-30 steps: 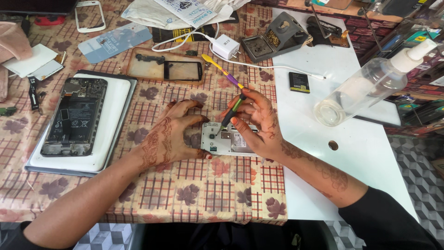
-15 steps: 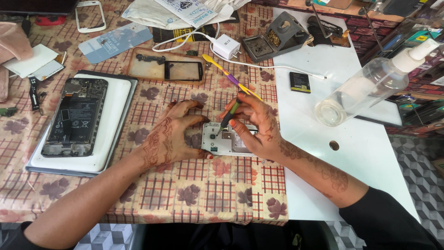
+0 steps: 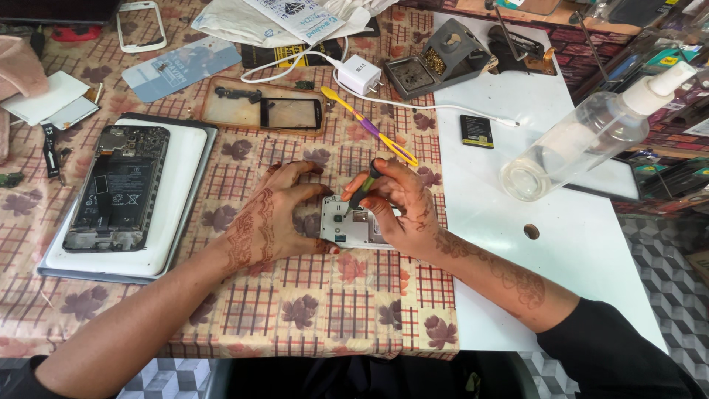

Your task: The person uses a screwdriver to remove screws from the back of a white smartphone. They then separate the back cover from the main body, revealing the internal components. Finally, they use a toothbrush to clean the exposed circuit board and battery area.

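Head cam, looking down on the bench: the left hand [image 3: 269, 222] lies palm-down on the checked tablecloth [image 3: 310, 310], fingers spread and curled over the left edge of a small silver phone frame [image 3: 351, 225], pinning it flat. The right hand [image 3: 399, 203] is clenched round a dark-handled screwdriver [image 3: 363, 191], tip down on the frame's upper part near the camera hole. The frame sits roughly mid-cloth, just left of where the cloth meets the white tabletop [image 3: 561, 244], w/ both hands touching it.

Further left, an opened phone [image 3: 118, 188] w/ its battery showing rests on a white pad [image 3: 181, 185], well apart from the hands. Above the hands: a clear brownish case [image 3: 258, 111] w/ a dark screen piece in it, and yellow-and-purple tweezers [image 3: 369, 127] lying diagonally, near the right hand's knuckles but not touching. A white charger block [image 3: 360, 75] w/ its cable sits beyond those, beside a grey soldering stand [image 3: 443, 55].

On the white top: a small black battery [image 3: 477, 131] and a clear spray bottle [image 3: 591, 133] on its side, nozzle pointing up-right. Both well clear of the right hand.
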